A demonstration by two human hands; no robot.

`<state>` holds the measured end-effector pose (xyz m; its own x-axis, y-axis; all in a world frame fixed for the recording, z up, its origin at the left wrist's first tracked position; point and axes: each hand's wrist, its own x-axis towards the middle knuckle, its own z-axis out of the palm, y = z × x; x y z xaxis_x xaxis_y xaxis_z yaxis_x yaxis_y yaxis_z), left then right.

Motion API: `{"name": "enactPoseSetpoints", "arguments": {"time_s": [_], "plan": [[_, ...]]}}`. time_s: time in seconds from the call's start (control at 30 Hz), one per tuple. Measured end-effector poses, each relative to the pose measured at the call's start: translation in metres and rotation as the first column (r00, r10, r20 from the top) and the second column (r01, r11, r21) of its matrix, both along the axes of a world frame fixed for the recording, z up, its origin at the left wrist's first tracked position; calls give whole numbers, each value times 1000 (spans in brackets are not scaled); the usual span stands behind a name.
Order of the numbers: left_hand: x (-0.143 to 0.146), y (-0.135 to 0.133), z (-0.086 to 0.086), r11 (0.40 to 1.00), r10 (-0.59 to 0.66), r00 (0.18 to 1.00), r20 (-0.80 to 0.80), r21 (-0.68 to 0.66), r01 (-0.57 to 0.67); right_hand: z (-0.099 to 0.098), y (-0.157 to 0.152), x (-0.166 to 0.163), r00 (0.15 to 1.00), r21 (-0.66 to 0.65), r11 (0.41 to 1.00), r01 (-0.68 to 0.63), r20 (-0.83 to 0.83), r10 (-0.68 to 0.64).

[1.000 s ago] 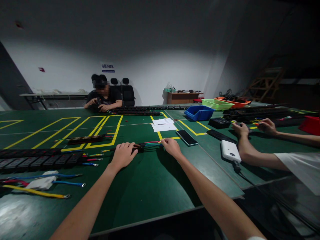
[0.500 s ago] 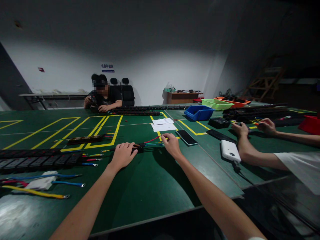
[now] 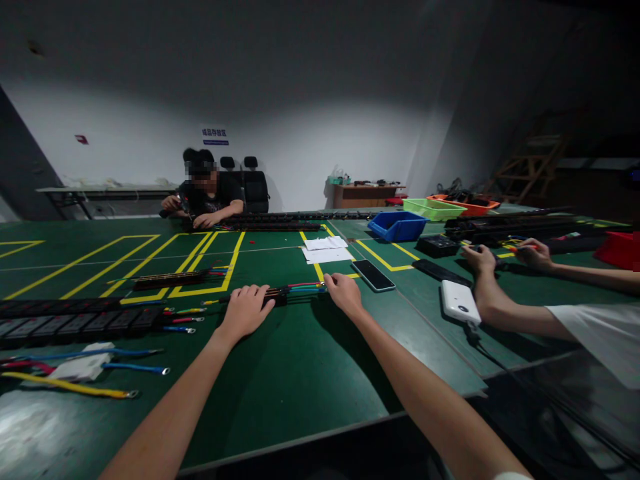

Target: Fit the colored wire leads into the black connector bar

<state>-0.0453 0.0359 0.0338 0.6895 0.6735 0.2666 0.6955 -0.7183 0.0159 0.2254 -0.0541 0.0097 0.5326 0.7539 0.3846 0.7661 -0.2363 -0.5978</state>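
A black strip (image 3: 280, 297) with coloured wires at its right end lies on the green table. My left hand (image 3: 246, 307) rests over it, fingers closed around its near left part and hiding much of it. My right hand (image 3: 343, 293) is closed in a pinch at the terminal tips of the wires (image 3: 306, 287), red and blue among them. Its fingertips cover which wire or wires it holds. A short yellow wire (image 3: 213, 303) sticks out left of my left hand.
Black socket strips (image 3: 85, 323) and loose lugged wires (image 3: 75, 385) lie at left, another wired strip (image 3: 170, 278) beyond. Right of my hands are paper (image 3: 327, 251), a phone (image 3: 373, 275), a blue bin (image 3: 397, 227), a white device (image 3: 460, 301) and a co-worker's hands (image 3: 480, 259). Another person (image 3: 210, 193) works opposite.
My right hand has lowered slightly. The red wire, raised at a slant before, now lies nearly level beside the blue wires. My left hand stays in place.
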Motion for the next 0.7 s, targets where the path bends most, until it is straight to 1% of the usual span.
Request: {"name": "enactPoseSetpoints", "arguments": {"time_s": [0.1, 0.2, 0.27, 0.3, 0.37, 0.43, 0.6, 0.7], "plan": [[0, 0, -1, 1000, 4, 1000, 2, 17, -4, 2, 1, 1, 998, 162, 987, -15, -50, 24], [0, 1, -2, 1000, 8, 1000, -4, 19, -8, 4, 3, 0, 988, 320, 944, -84, -96, 121], [0, 1, -3, 1000, 9, 1000, -2, 21, -9, 4, 3, 0, 975, 372, 917, -146, -101, 196], [0, 1, -3, 1000, 9, 1000, 3, 22, -9, 4, 4, -1, 969, 377, 910, -175, -100, 228], [0, 1, -3, 1000, 7, 1000, 8, 17, -7, 1, 5, -2, 961, 345, 915, -209, -103, 258], [0, 1, -3, 1000, 5, 1000, 7, 6, -5, -2, 6, -2, 966, 276, 940, -201, -103, 237], [0, 2, -2, 1000, 5, 1000, 0, -10, -5, -6, 6, -1, 993, 102, 990, -102, -55, 108], [0, 2, -2, 1000, -2, 1000, 2, -10, 2, -4, 3, 1, 998, 73, 997, -29, -50, 32]]}}
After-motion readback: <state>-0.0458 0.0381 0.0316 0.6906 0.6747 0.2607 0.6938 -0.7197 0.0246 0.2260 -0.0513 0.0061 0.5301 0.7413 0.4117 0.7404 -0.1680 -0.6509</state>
